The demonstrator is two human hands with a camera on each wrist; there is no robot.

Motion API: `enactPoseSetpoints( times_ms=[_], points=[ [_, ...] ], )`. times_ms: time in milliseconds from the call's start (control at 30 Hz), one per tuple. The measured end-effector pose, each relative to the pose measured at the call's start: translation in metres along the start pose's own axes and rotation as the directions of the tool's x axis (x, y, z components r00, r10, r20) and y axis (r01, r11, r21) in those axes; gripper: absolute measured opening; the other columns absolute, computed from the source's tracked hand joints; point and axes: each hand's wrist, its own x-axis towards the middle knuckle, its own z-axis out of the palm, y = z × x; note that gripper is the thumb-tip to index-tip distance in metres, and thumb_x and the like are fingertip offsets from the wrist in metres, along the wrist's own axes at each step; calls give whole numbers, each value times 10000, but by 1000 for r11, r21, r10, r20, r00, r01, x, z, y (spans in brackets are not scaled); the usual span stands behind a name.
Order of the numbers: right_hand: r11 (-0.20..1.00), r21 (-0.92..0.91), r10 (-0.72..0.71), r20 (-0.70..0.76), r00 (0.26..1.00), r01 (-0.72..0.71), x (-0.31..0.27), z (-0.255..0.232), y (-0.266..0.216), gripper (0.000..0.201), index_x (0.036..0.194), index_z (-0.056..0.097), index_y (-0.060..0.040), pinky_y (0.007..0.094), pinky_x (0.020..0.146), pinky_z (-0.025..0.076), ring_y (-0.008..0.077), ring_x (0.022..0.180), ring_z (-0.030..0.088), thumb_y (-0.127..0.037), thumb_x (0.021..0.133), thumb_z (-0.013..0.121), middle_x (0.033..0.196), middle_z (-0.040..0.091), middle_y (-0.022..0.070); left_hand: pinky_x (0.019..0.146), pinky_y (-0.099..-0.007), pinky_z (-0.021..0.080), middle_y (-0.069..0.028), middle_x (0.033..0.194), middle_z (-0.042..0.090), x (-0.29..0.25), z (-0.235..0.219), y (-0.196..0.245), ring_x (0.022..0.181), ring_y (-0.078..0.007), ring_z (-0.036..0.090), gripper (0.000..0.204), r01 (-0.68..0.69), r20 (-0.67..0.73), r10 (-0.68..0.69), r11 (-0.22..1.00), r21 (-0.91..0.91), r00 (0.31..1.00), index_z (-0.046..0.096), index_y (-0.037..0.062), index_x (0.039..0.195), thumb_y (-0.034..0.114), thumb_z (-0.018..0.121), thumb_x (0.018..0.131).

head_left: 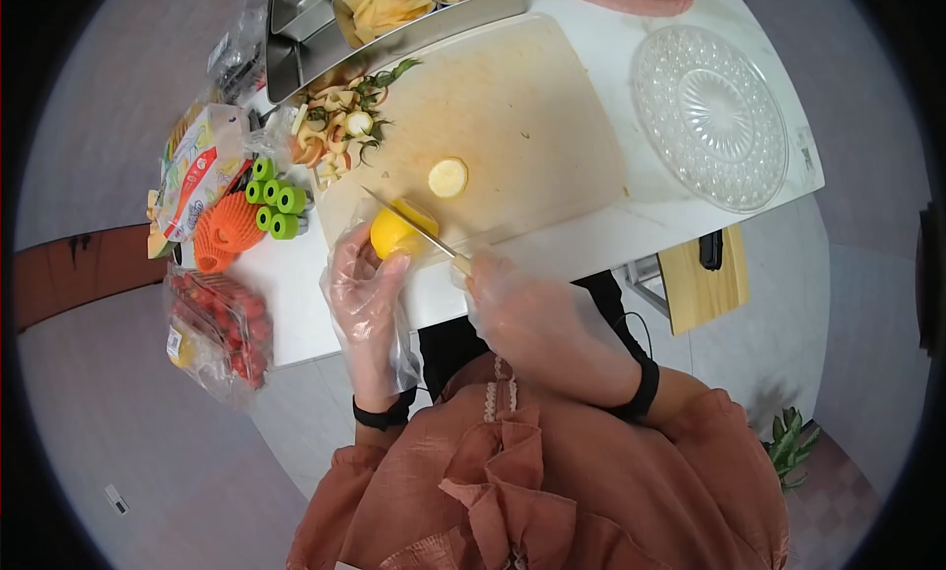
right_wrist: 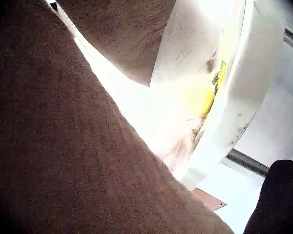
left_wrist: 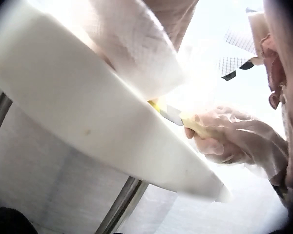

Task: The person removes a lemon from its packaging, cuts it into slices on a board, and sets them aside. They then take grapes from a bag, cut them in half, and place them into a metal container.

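Observation:
In a clear plastic glove, the left hand (head_left: 365, 279) holds a yellow lemon (head_left: 394, 233) on the near left edge of the cutting board (head_left: 512, 87). The gloved right hand (head_left: 517, 299) grips the pale handle of a knife (head_left: 434, 239), whose blade lies across the lemon. A round cut lemon end (head_left: 448, 177) lies pale face up on the board. The left wrist view shows the right hand (left_wrist: 229, 134) round the knife handle. Washed-out light hides most of the left hand in the right wrist view, beside the lemon (right_wrist: 206, 100).
Peels and green leaves (head_left: 345, 122) lie at the board's left. Behind is a metal tray (head_left: 424, 23) with cut fruit; a clear glass plate (head_left: 711, 117) is at right. Green rolls (head_left: 276, 196), orange foam nets (head_left: 229, 230) and a red fruit pack (head_left: 222, 324) are at left.

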Motion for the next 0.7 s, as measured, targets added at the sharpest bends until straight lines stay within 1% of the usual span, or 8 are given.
enactPoseSetpoints(
  times_ms=[100,167,267,400,467,500,567,700],
  points=[
    [995,74,60,51,997,-64,-9,-12,-3,74,897,581,-29,273,443,474,113,575,610,-92,859,577,707,560,14,947,-309,483,-133,1167,641,-1,5,7,1044,-186,615,451,53,-30,-55,997,-49,998,577,-84,1273,12,740,863],
    [980,74,158,281,947,-186,-9,-24,-7,114,906,609,-28,297,565,526,186,792,615,-128,896,556,945,554,76,973,-320,480,-142,1183,640,0,4,9,1074,-197,617,455,41,5,-41,999,0,999,571,-89,1285,15,728,870],
    [988,64,127,193,973,-141,0,-13,-3,106,910,606,-32,289,540,518,182,761,612,-123,896,555,934,550,72,971,-319,479,-137,1176,641,0,6,11,1074,-194,613,457,59,-11,-59,997,-41,998,566,-93,1295,13,714,875],
    [982,33,173,266,948,-188,5,-20,-4,105,914,613,-35,299,534,515,179,759,619,-121,895,556,927,550,74,976,-320,477,-135,1179,639,1,0,6,1081,-193,610,455,70,-7,-70,997,-29,998,564,-94,1297,10,707,878],
    [999,-50,7,208,978,3,-7,-17,1,108,915,618,-37,312,548,515,172,761,631,-124,913,554,892,565,76,972,-318,477,-132,1172,641,2,-2,2,1071,-192,610,457,45,-8,-45,998,38,999,562,-94,1299,13,706,880],
    [999,-51,9,209,978,2,-9,-16,0,108,915,618,-37,312,548,515,172,761,631,-124,913,554,892,565,76,972,-318,477,-132,1172,641,2,-1,2,1071,-192,610,457,46,-6,-46,998,37,999,562,-94,1299,13,706,880],
    [975,153,148,94,984,-162,-13,-15,-2,66,907,550,-16,338,470,493,211,570,632,-75,878,559,655,559,49,956,-305,474,-123,1153,647,2,4,6,1046,-179,608,445,49,-8,-49,997,-53,999,575,-91,1288,19,711,879],
    [980,121,136,160,978,-156,3,-1,-3,114,916,616,-21,333,593,514,200,773,635,-111,913,545,895,574,80,948,-300,473,-117,1140,649,2,4,11,1035,-169,605,438,56,-10,-57,996,-66,998,586,-90,1276,21,721,874]
  ],
)
